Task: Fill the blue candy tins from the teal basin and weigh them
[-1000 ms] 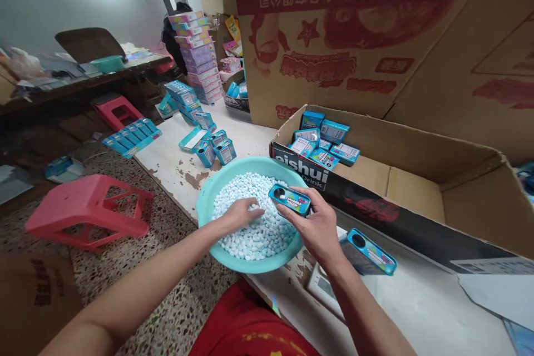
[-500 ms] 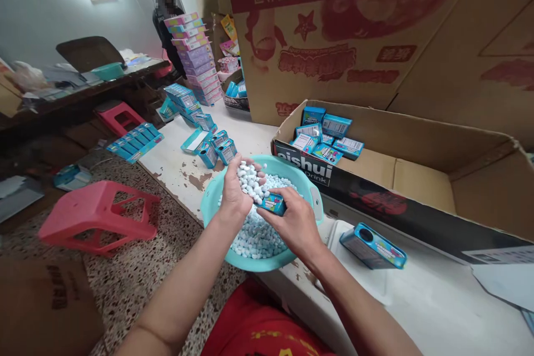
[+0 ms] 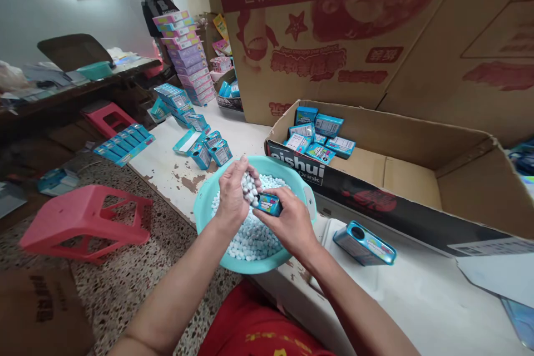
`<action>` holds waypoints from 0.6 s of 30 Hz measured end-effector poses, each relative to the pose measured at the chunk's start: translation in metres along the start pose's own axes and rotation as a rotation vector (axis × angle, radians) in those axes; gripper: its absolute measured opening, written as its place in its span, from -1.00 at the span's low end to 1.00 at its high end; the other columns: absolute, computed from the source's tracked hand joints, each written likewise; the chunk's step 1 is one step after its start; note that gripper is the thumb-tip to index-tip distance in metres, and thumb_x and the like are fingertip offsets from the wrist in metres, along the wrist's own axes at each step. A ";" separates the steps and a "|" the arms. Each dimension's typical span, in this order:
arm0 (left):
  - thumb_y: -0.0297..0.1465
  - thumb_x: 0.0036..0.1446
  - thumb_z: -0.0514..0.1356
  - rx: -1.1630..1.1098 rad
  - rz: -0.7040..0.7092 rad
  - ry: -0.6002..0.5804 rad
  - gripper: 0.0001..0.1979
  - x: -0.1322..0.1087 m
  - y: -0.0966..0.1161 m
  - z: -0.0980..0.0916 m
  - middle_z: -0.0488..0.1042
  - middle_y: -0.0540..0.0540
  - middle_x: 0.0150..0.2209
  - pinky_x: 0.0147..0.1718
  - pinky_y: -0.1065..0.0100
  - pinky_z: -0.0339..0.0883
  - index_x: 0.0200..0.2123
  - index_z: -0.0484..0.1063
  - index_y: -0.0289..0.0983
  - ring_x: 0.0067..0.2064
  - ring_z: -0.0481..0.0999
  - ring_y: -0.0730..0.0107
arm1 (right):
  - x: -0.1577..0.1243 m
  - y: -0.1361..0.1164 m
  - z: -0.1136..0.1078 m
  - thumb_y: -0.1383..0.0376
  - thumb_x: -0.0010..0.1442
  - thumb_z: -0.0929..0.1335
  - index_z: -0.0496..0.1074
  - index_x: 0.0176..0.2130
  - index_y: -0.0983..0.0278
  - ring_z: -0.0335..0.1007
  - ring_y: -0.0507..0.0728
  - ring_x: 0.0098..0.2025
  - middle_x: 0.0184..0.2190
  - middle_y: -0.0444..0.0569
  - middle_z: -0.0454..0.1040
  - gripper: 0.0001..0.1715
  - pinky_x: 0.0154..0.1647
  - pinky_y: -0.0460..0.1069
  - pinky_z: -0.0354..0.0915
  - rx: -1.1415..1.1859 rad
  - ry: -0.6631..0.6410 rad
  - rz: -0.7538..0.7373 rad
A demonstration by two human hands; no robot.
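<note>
Head view: a red stool [image 3: 79,222] stands on the speckled floor [image 3: 167,245] at the left. Next comes a row of blue packs [image 3: 125,143] by the table's edge. Farther back, a person in dark clothes [image 3: 156,6] is behind a tall stack of pink and purple boxes [image 3: 189,64]. A few little blue boxes [image 3: 211,153] are on the white table [image 3: 246,136], just past the bowl.

The left hand [image 3: 232,193] is curled like a cup, with a pile of white candies [image 3: 249,184] in it. It is over the green-blue bowl [image 3: 237,265], which has lots more candies inside. Just right of that pile is the held box [image 3: 270,204], small and blue. The right hand [image 3: 292,221] grips it, thumb on the near side and fingers on the far side. Its left end pokes out toward the candies, and its right end is tucked into the hand. It is above the bowl too.

Behind is a long carton [image 3: 417,178] with blue boxes at its left end. At the right, another blue box [image 3: 365,243] sits on a flat white thing [image 3: 367,278].
</note>
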State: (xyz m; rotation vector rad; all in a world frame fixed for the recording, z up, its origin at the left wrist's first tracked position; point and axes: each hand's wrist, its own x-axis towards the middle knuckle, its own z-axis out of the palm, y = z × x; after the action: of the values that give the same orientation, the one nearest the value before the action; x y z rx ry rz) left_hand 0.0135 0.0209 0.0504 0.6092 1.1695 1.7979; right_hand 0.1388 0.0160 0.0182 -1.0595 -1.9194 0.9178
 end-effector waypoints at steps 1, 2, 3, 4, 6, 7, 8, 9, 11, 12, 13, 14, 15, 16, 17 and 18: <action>-0.11 -0.07 0.33 0.012 0.024 0.007 -0.62 0.000 -0.001 0.001 0.33 0.05 -0.56 -0.63 0.49 0.25 -0.53 0.30 -0.27 -0.58 0.35 0.53 | 0.000 0.000 -0.001 0.27 0.01 0.46 0.45 -0.19 0.19 0.44 0.19 -0.15 -0.21 -0.04 0.50 -0.69 -0.15 0.05 0.32 0.013 -0.002 -0.004; -0.10 -0.07 0.34 0.017 0.044 0.016 -0.61 0.000 -0.002 0.002 0.34 0.05 -0.56 -0.62 0.48 0.26 -0.53 0.30 -0.27 -0.58 0.36 0.53 | 0.000 0.001 -0.001 0.27 0.00 0.47 0.45 -0.19 0.20 0.44 0.19 -0.14 -0.21 -0.04 0.50 -0.68 -0.15 0.05 0.32 0.030 0.002 -0.004; -0.10 -0.07 0.34 0.015 0.060 0.023 -0.60 0.000 -0.002 0.004 0.34 0.05 -0.55 -0.61 0.48 0.27 -0.54 0.29 -0.28 -0.58 0.36 0.54 | 0.000 0.001 -0.002 0.26 0.00 0.47 0.45 -0.19 0.20 0.44 0.19 -0.14 -0.21 -0.04 0.50 -0.68 -0.14 0.05 0.32 0.044 0.010 0.000; -0.09 -0.08 0.35 0.011 0.069 0.028 -0.59 0.000 -0.003 0.005 0.35 0.04 -0.53 -0.61 0.48 0.28 -0.54 0.30 -0.28 -0.57 0.36 0.55 | 0.001 0.001 -0.003 0.26 0.00 0.48 0.45 -0.18 0.20 0.44 0.19 -0.14 -0.21 -0.04 0.50 -0.68 -0.14 0.06 0.32 0.051 0.020 0.007; -0.10 -0.10 0.37 0.009 0.068 0.036 -0.58 0.001 -0.004 0.006 0.36 0.04 -0.50 -0.60 0.49 0.28 -0.53 0.31 -0.29 -0.57 0.35 0.57 | 0.001 0.002 -0.003 0.29 -0.01 0.48 0.45 -0.18 0.21 0.44 0.20 -0.14 -0.21 -0.04 0.49 -0.66 -0.13 0.06 0.31 0.047 0.030 0.011; -0.11 -0.11 0.38 0.008 0.063 0.042 -0.59 0.001 -0.004 0.007 0.36 0.04 -0.49 -0.61 0.50 0.27 -0.51 0.31 -0.29 -0.56 0.35 0.58 | 0.001 0.002 -0.003 0.30 -0.01 0.48 0.45 -0.17 0.21 0.43 0.21 -0.14 -0.22 -0.03 0.49 -0.65 -0.13 0.07 0.31 0.042 0.030 0.008; -0.11 -0.11 0.38 0.005 0.060 0.047 -0.59 0.001 -0.004 0.007 0.36 0.05 -0.49 -0.62 0.51 0.26 -0.50 0.31 -0.29 -0.57 0.35 0.58 | 0.001 0.003 -0.002 0.30 -0.02 0.48 0.45 -0.18 0.21 0.43 0.21 -0.14 -0.22 -0.04 0.49 -0.65 -0.14 0.07 0.31 0.041 0.025 0.003; -0.11 -0.09 0.37 0.001 0.062 0.046 -0.59 0.002 -0.004 0.006 0.35 0.05 -0.50 -0.63 0.52 0.24 -0.49 0.31 -0.29 -0.57 0.34 0.59 | 0.001 0.003 -0.002 0.30 -0.02 0.48 0.45 -0.18 0.20 0.44 0.21 -0.14 -0.23 -0.04 0.49 -0.65 -0.14 0.06 0.32 0.046 0.020 -0.004; -0.10 -0.06 0.35 -0.008 0.072 0.031 -0.60 0.002 -0.002 0.006 0.32 0.06 -0.52 -0.66 0.53 0.18 -0.48 0.29 -0.27 -0.58 0.32 0.59 | 0.001 0.004 -0.002 0.29 -0.01 0.48 0.44 -0.18 0.19 0.44 0.19 -0.14 -0.23 -0.05 0.49 -0.67 -0.15 0.05 0.32 0.067 0.013 -0.011; -0.09 -0.05 0.34 -0.009 0.077 0.027 -0.59 0.002 -0.002 0.006 0.31 0.06 -0.54 -0.69 0.54 0.14 -0.49 0.28 -0.27 -0.59 0.31 0.59 | 0.000 0.005 -0.002 0.29 0.00 0.47 0.44 -0.18 0.19 0.44 0.19 -0.15 -0.23 -0.06 0.49 -0.68 -0.15 0.05 0.32 0.078 0.016 -0.008; -0.07 -0.05 0.33 -0.002 0.073 0.024 -0.59 0.002 -0.001 0.006 0.30 0.06 -0.56 -0.71 0.54 0.08 -0.50 0.28 -0.27 -0.60 0.29 0.59 | 0.000 0.005 -0.002 0.29 0.00 0.47 0.44 -0.19 0.19 0.44 0.18 -0.16 -0.23 -0.07 0.49 -0.68 -0.16 0.04 0.32 0.088 0.018 -0.004; -0.06 -0.06 0.33 0.009 0.059 0.019 -0.57 0.002 -0.001 0.006 0.28 0.07 -0.58 -0.74 0.55 0.01 -0.51 0.27 -0.26 -0.62 0.26 0.60 | 0.000 0.006 -0.002 0.28 0.00 0.47 0.44 -0.19 0.19 0.44 0.18 -0.16 -0.24 -0.07 0.49 -0.68 -0.17 0.04 0.32 0.093 0.017 -0.003; -0.06 -0.07 0.33 0.025 0.040 0.007 -0.57 0.002 -0.001 0.006 0.27 0.07 -0.59 -0.76 0.54 -0.05 -0.53 0.27 -0.27 -0.64 0.24 0.61 | 0.000 0.006 -0.003 0.29 0.00 0.47 0.44 -0.19 0.19 0.44 0.18 -0.17 -0.24 -0.07 0.48 -0.69 -0.18 0.04 0.32 0.095 0.012 -0.004; -0.06 -0.08 0.34 0.042 0.022 -0.012 -0.56 0.002 -0.002 0.007 0.26 0.07 -0.60 -0.77 0.54 -0.09 -0.54 0.26 -0.27 -0.65 0.22 0.62 | 0.000 0.007 -0.003 0.29 0.01 0.46 0.44 -0.19 0.19 0.44 0.18 -0.17 -0.24 -0.06 0.48 -0.70 -0.18 0.04 0.31 0.096 0.007 -0.006; -0.06 -0.09 0.35 0.057 0.008 -0.038 -0.56 0.002 -0.002 0.008 0.25 0.07 -0.61 -0.78 0.54 -0.13 -0.55 0.26 -0.27 -0.66 0.20 0.63 | 0.000 0.007 -0.004 0.29 0.02 0.45 0.44 -0.19 0.18 0.44 0.18 -0.18 -0.25 -0.06 0.48 -0.71 -0.19 0.03 0.31 0.096 0.002 -0.007; -0.07 -0.09 0.35 0.068 -0.001 -0.067 -0.56 0.002 -0.002 0.009 0.25 0.08 -0.61 -0.78 0.54 -0.15 -0.56 0.25 -0.28 -0.67 0.19 0.64 | 0.001 0.007 -0.004 0.29 0.02 0.45 0.45 -0.20 0.18 0.44 0.18 -0.18 -0.25 -0.06 0.48 -0.72 -0.20 0.03 0.31 0.097 -0.002 -0.009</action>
State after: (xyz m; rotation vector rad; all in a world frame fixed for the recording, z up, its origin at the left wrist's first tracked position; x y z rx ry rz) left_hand 0.0205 0.0268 0.0521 0.7032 1.1886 1.7294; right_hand 0.1447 0.0202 0.0149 -0.9932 -1.8605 0.9970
